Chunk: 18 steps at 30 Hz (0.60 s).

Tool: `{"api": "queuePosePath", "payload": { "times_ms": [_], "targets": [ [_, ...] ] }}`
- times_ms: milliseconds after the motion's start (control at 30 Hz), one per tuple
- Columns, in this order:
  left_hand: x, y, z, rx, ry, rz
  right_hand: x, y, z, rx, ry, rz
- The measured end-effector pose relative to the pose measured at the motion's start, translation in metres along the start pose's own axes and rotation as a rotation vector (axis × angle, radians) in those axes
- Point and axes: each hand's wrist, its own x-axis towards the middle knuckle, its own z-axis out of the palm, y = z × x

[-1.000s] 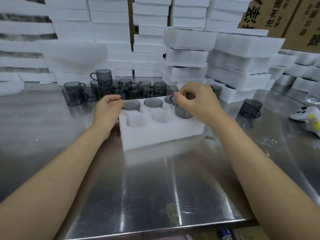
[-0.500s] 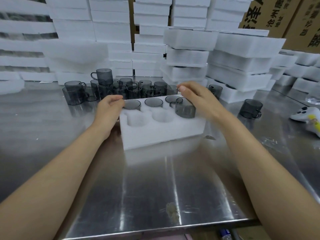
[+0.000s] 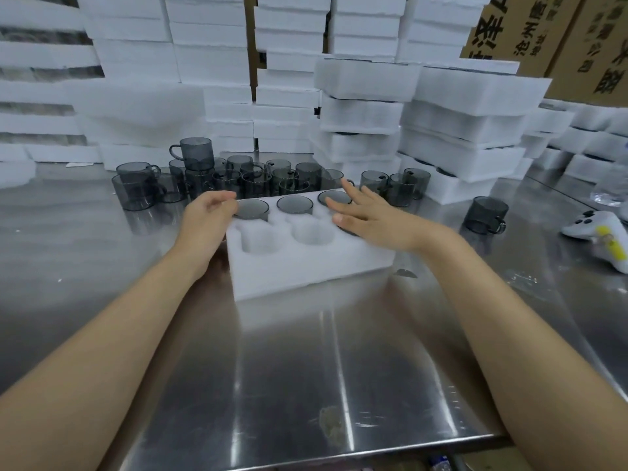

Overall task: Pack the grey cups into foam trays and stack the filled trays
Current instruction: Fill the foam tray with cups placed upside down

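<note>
The foam tray (image 3: 306,263) was set mid-worktop (image 3: 306,368), w/ loose grey cups (image 3: 238,180) just behind it. Left hand (image 3: 207,215) was loosely curled at the tray's left edge, nothing gripped; right hand (image 3: 370,215) was spread flat over a seated cup. Cups were judged light, rigid, slippery & breakable, so best taken by rim or handle.

Right hand (image 3: 370,219) flat on foam tray (image 3: 306,266).

Shiny steel table (image 3: 306,368); brown cardboard boxes (image 3: 560,35) with printed characters at back right; bright overhead glare.
</note>
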Motion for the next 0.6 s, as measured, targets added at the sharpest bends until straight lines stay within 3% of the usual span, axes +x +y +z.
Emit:
{"api": "queuePosePath", "payload": {
  "times_ms": [67, 133, 233, 333, 400, 600],
  "targets": [
    [0.001, 0.000, 0.000, 0.006, -0.002, -0.002, -0.003, 0.003, 0.000, 0.308, 0.114, 0.009],
    [0.002, -0.001, 0.000, 0.012, -0.010, -0.004, -0.006, 0.012, -0.005, 0.511, 0.368, 0.082],
    [0.001, -0.001, 0.000, 0.008, -0.016, -0.011, -0.012, 0.042, -0.022, 0.190, 0.743, 0.345],
    [0.000, 0.000, 0.000, 0.009, -0.024, -0.015, -0.024, 0.071, -0.033, 0.122, 0.719, 0.652],
    [0.000, 0.000, -0.001, 0.014, -0.029, -0.015, -0.028, 0.083, -0.036, 0.084, 0.636, 0.742],
    [0.001, 0.001, 0.000, 0.022, -0.034, -0.022, -0.022, 0.074, -0.026, -0.006, 0.657, 0.674]
  ]
}}
